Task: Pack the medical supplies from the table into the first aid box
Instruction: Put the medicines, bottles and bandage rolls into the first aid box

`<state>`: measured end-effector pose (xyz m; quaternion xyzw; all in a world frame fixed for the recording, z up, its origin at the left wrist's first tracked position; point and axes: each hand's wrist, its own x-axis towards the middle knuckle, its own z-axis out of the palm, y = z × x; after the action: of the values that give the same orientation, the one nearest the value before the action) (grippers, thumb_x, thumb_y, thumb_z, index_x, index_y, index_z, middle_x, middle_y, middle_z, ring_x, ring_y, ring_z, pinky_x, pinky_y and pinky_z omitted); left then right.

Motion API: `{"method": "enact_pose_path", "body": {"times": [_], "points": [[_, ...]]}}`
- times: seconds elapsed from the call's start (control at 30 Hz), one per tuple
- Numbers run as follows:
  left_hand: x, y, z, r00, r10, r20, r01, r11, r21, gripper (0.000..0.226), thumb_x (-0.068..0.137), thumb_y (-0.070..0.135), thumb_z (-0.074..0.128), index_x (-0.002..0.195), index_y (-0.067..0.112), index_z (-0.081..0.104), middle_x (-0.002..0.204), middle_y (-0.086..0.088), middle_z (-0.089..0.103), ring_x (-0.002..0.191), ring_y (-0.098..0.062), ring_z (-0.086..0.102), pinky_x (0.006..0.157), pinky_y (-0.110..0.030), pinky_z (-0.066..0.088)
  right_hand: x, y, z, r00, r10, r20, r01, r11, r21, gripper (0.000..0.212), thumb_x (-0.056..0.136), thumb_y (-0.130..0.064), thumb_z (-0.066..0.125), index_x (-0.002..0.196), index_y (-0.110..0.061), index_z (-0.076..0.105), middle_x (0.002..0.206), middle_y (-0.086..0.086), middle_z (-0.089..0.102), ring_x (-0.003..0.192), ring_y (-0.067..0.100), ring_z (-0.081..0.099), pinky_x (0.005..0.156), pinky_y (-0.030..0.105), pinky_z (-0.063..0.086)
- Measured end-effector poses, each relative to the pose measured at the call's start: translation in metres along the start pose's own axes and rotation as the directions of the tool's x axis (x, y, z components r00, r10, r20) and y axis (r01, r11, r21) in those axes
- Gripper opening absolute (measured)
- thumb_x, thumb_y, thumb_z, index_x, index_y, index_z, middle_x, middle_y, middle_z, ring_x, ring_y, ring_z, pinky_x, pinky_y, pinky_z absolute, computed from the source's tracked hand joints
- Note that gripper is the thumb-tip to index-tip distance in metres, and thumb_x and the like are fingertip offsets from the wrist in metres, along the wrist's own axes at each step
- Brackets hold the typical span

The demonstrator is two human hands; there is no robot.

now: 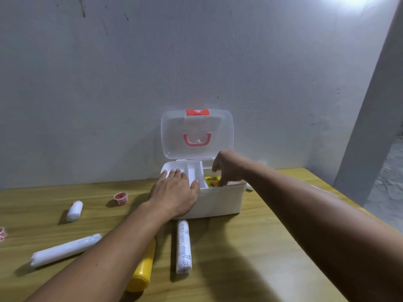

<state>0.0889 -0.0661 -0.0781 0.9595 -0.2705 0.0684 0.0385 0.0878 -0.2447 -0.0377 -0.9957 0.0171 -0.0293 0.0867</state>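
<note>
Hands meet at the white first aid box (220,201), which stands at twelve o'clock on the wooden table (250,247) with its clear lid (197,134) raised against the wall. The left hand (174,192) lies flat and open, gripping nothing, on the inner tray (192,171) at the box's left end. The right hand (229,166) dips its fingertips into the right compartment, touching a yellow packet (212,182) there; I cannot tell whether they pinch it. Still on the table: a printed gauze roll (183,247) at six o'clock from the box, a yellow bottle (141,271) partly under the left forearm, a long white roll (65,250) at eight o'clock, a short roll (74,211) and a small red-lidded cup (121,198) at nine o'clock.
</note>
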Motion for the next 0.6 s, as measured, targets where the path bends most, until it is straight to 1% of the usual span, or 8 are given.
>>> {"method": "enact_pose_path", "body": {"times": [0.07,0.13,0.2,0.27,0.3,0.4,0.5,0.6], "points": [[0.001,-0.002,-0.001,1.0,0.0,-0.01,0.0,1.0,-0.019,0.061,0.098,0.04,0.016,0.141,0.001,0.035,0.153,-0.015,0.032,0.144,-0.025,0.023,0.12,-0.043,0.013,-0.016,0.008,-0.018,0.989,0.015,-0.148,0.001,0.994,0.106,0.049,0.065,-0.015,0.086,0.11,-0.005,0.07,0.109,0.009,0.071,0.1,0.027,0.065,0.089,0.034,0.052],[0.003,-0.001,-0.006,0.999,-0.01,-0.043,0.008,0.999,-0.041,0.056,0.096,0.037,0.022,0.136,0.001,0.039,0.149,-0.013,0.037,0.143,-0.025,0.024,0.117,-0.046,0.018,-0.035,0.027,-0.035,0.946,0.078,-0.315,-0.006,0.975,0.224,0.035,0.066,-0.011,0.084,0.098,-0.002,0.073,0.1,0.013,0.074,0.094,0.03,0.067,0.085,0.038,0.054],[0.003,0.008,-0.013,0.994,-0.023,-0.102,0.015,0.996,-0.085,0.048,0.094,0.033,0.028,0.128,0.003,0.045,0.141,-0.012,0.044,0.138,-0.026,0.03,0.115,-0.047,0.021,-0.053,0.056,-0.044,0.904,0.155,-0.398,-0.064,0.97,0.234,0.02,0.07,-0.008,0.08,0.088,-0.001,0.075,0.091,0.015,0.074,0.088,0.033,0.068,0.08,0.036,0.055],[0.001,0.025,-0.019,0.987,-0.001,-0.163,-0.022,0.99,-0.14,0.038,0.093,0.028,0.031,0.116,0.005,0.051,0.131,-0.012,0.051,0.133,-0.027,0.036,0.113,-0.047,0.024,-0.071,0.089,-0.043,0.912,0.222,-0.345,-0.194,0.974,0.115,0.016,0.074,-0.009,0.074,0.088,0.0,0.075,0.094,0.015,0.074,0.091,0.034,0.067,0.078,0.031,0.052],[0.0,0.036,-0.019,0.981,0.035,-0.189,-0.064,0.986,-0.152,0.035,0.093,0.027,0.032,0.111,0.005,0.052,0.127,-0.012,0.053,0.133,-0.028,0.037,0.112,-0.046,0.025,-0.079,0.106,-0.039,0.918,0.266,-0.294,-0.268,0.963,0.034,0.018,0.075,-0.012,0.071,0.089,0.0,0.074,0.096,0.015,0.073,0.093,0.034,0.066,0.08,0.033,0.053],[-0.001,0.07,-0.012,0.96,0.182,-0.212,-0.215,0.966,-0.144,0.037,0.095,0.029,0.032,0.12,0.007,0.049,0.137,-0.009,0.049,0.142,-0.025,0.029,0.115,-0.045,0.022,-0.102,0.152,-0.019,0.869,0.461,-0.178,-0.479,0.875,-0.069,0.029,0.073,-0.025,0.071,0.093,-0.004,0.071,0.097,0.014,0.073,0.09,0.033,0.066,0.074,0.036,0.056],[0.0,0.095,-0.005,0.943,0.276,-0.184,-0.3,0.947,-0.115,0.037,0.096,0.031,0.031,0.124,0.01,0.046,0.138,-0.007,0.047,0.137,-0.025,0.035,0.112,-0.043,0.026,-0.121,0.177,0.001,0.825,0.56,-0.072,-0.565,0.817,-0.117,0.035,0.07,-0.029,0.071,0.097,-0.006,0.065,0.098,0.013,0.069,0.085,0.03,0.065,0.066,0.031,0.053],[0.0,0.105,0.001,0.948,0.288,-0.134,-0.3,0.951,-0.078,0.038,0.096,0.032,0.031,0.124,0.01,0.044,0.138,-0.007,0.047,0.133,-0.023,0.038,0.107,-0.042,0.03,-0.135,0.187,0.011,0.816,0.575,-0.053,-0.578,0.812,-0.081,0.045,0.072,-0.026,0.07,0.113,-0.01,0.061,0.11,0.012,0.065,0.097,0.031,0.063,0.082,0.038,0.055]]}}
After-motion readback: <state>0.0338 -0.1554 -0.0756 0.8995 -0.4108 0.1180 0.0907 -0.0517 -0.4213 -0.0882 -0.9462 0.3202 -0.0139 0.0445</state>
